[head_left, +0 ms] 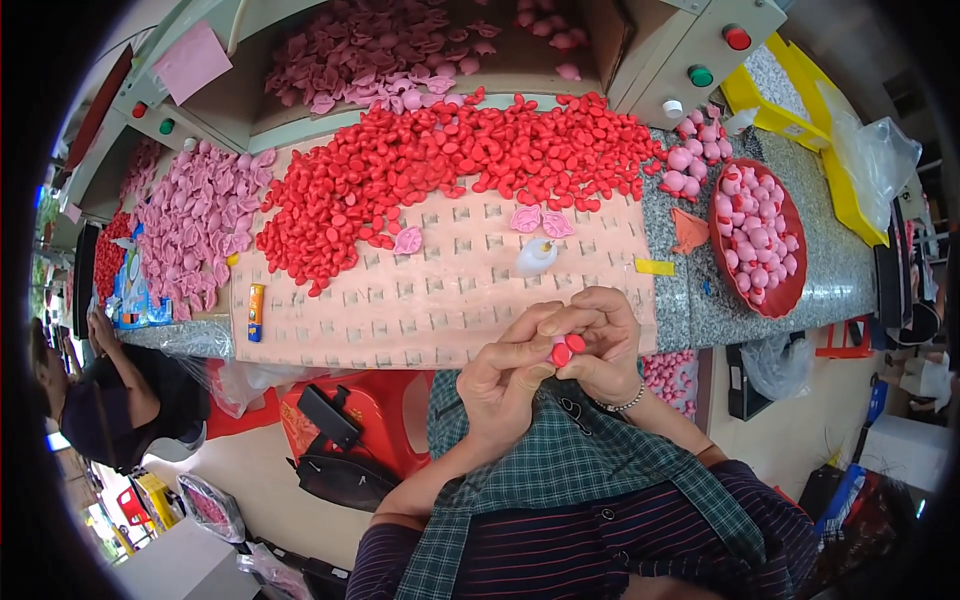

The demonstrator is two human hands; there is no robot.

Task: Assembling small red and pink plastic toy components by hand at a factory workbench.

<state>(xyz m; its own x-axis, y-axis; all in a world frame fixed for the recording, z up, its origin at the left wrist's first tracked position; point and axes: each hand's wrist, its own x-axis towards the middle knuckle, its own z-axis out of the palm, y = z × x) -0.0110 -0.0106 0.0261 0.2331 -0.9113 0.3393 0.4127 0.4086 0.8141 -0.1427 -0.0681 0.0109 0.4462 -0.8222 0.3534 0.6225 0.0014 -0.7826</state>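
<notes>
- As you look down, your two hands come together in front of the pink mat's (600,275) near edge; take them as the centre of the clock.
- Your left hand (508,372) is clamped, thumb against fingertips, on a small red piece (562,354).
- Your right hand (606,345) pinches that same piece from the three o'clock side, with a bracelet (624,402) around its wrist.
- The piece sits between your two sets of fingertips — two oval red faces show, but you cannot tell whether they belong to one part or two, since your fingers cover the rest.
- At twelve, near your fingers, is a white bottle (536,260); just past it lie two pink shells (527,218).
- At ten, a lone pink shell (407,240) lies beside the heap of red pieces (440,150), which arcs from ten round to one.
- At nine, a yellow and blue tube (256,312) lies near the mat's left edge.
- Farther off at ten, a pile of pink shells (195,225) spreads out.
- At two, a yellow strip (655,267) lies across the mat's right edge; beyond it a red tray (785,305) holds pink balls (758,238) — some with red parts on them.
- At eight, a black pouch (345,480) rests on a red chair (385,395).
</notes>
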